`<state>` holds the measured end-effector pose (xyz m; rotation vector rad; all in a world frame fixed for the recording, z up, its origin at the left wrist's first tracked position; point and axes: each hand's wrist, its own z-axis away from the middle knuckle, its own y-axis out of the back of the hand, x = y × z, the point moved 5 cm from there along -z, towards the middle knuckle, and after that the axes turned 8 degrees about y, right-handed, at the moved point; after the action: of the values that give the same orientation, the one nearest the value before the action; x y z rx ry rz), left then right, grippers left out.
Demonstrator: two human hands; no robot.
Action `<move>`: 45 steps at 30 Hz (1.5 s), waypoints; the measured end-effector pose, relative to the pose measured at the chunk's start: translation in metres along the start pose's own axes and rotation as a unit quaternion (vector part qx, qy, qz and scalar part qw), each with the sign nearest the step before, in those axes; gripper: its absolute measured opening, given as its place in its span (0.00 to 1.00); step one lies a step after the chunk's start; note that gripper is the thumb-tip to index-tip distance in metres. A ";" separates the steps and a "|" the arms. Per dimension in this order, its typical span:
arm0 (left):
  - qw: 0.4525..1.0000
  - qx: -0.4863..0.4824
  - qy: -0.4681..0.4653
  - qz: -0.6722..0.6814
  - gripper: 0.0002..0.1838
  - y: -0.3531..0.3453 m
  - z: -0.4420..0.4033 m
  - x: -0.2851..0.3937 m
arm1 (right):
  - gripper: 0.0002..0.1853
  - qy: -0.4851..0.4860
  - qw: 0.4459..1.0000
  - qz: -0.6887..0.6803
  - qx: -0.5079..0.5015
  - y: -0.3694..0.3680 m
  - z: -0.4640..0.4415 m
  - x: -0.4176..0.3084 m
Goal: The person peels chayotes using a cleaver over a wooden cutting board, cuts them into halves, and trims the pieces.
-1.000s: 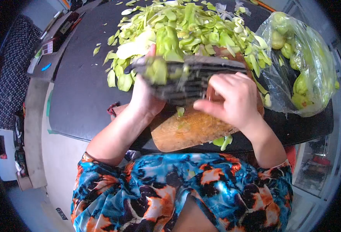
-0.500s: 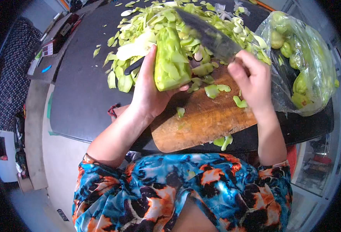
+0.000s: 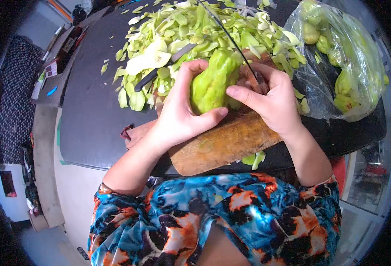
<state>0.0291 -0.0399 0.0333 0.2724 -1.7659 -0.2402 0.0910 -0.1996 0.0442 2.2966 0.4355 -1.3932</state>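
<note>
My left hand (image 3: 178, 111) is wrapped round a green chayote (image 3: 211, 84), holding it tilted above the wooden cutting board (image 3: 222, 144). In my right hand (image 3: 275, 99) is the brown handle of a large knife (image 3: 260, 83). Its dark blade points up and away and shows nearly edge-on, like a thin line, beyond the chayote. My right thumb touches the chayote's right side. Some fingers of the right hand are hidden behind the chayote and handle. A second knife with a black handle (image 3: 146, 80) lies on the peelings, left of the chayote.
A wide heap of green peelings (image 3: 178, 26) covers the back of the dark table (image 3: 89, 97). At the right, a clear plastic bag (image 3: 363, 84) holds several chayotes. A few peelings (image 3: 256, 160) lie by the board's near edge. A red cord (image 3: 125, 132) is left of it.
The large knife has turned from showing its broad blade to nearly edge-on. My right hand has come in to the chayote, which has been turned in my left hand.
</note>
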 end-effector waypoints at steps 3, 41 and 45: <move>0.997 -0.021 0.053 0.042 0.38 0.001 -0.001 0.000 | 0.18 0.012 0.998 -0.044 0.036 0.008 -0.004 0.002; 0.767 0.022 0.233 0.598 0.34 0.019 -0.007 -0.028 | 0.32 0.342 0.850 0.374 -0.141 -0.029 0.012 -0.045; 0.777 0.027 0.217 0.590 0.34 0.021 -0.009 -0.028 | 0.31 0.339 0.852 0.376 -0.138 -0.028 0.010 -0.042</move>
<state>0.0428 -0.0114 0.0152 -0.7141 -1.1880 0.7346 0.0508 -0.1826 0.0725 2.2556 -0.0935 -0.1175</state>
